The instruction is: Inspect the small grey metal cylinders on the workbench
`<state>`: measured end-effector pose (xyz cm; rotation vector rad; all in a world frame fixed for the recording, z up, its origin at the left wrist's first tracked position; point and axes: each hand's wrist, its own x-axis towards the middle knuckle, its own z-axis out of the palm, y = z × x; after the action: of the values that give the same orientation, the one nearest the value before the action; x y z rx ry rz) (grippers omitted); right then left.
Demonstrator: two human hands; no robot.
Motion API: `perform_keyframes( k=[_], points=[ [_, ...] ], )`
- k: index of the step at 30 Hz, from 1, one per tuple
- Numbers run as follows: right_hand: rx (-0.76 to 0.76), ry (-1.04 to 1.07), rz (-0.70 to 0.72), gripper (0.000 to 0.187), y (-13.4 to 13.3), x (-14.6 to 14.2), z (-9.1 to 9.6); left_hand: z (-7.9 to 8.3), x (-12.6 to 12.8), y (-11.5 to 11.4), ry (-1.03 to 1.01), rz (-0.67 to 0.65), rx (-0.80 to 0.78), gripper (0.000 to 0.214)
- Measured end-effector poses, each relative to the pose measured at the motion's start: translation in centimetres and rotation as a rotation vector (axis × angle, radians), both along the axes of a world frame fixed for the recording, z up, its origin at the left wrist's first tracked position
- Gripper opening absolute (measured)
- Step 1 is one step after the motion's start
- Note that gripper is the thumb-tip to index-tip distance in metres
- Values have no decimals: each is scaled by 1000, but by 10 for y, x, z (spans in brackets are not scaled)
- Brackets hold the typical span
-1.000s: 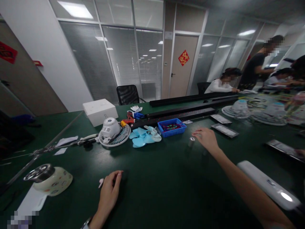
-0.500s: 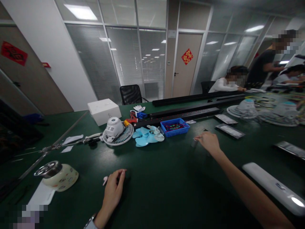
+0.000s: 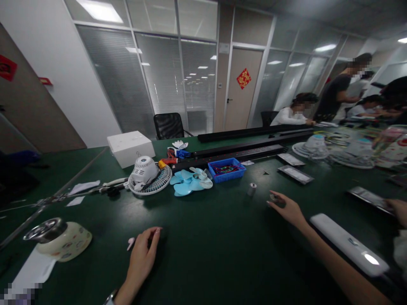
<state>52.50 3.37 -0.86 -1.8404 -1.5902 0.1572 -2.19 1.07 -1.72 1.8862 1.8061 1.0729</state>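
My left hand point(image 3: 142, 254) rests on the green table with its fingers curled and the thumb tip by the index fingertip; nothing shows in it. Close beside it on the left lies a small pink earbud point(image 3: 130, 243). My right hand point(image 3: 288, 209) hovers over the table, thumb and index finger apart; a small dark detail between the fingertips is too blurred to make out. Just left of that hand a small grey metal cylinder point(image 3: 252, 189) stands upright on the table, apart from the fingers.
Blue fan blades point(image 3: 187, 182), a white fan head point(image 3: 144, 171) and a blue tray point(image 3: 235, 174) of wires lie ahead. A patterned flask point(image 3: 68, 241) is at left. A long white case point(image 3: 349, 245) lies by my right forearm. Another person's hand point(image 3: 397, 209) touches a flat packet point(image 3: 369, 199).
My right hand has let go of the metal cylinder, which now stands on the table, and has drawn back from it. Another person's hand has appeared at the right edge.
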Motion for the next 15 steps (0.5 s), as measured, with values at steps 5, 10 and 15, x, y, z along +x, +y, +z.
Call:
perform_keyframes(
  k=[5,10,15],
  points=[
    [-25,61,30,52,-1,-42,5,3,1,-2,-15,-27,-8,52],
    [-57,140,356,47,-4,-142,12,11,19,-7,-4,-153,30,38],
    [-40,239,570,46,4,-247,11,22,54,-15,6,-278,142,35]
  ],
)
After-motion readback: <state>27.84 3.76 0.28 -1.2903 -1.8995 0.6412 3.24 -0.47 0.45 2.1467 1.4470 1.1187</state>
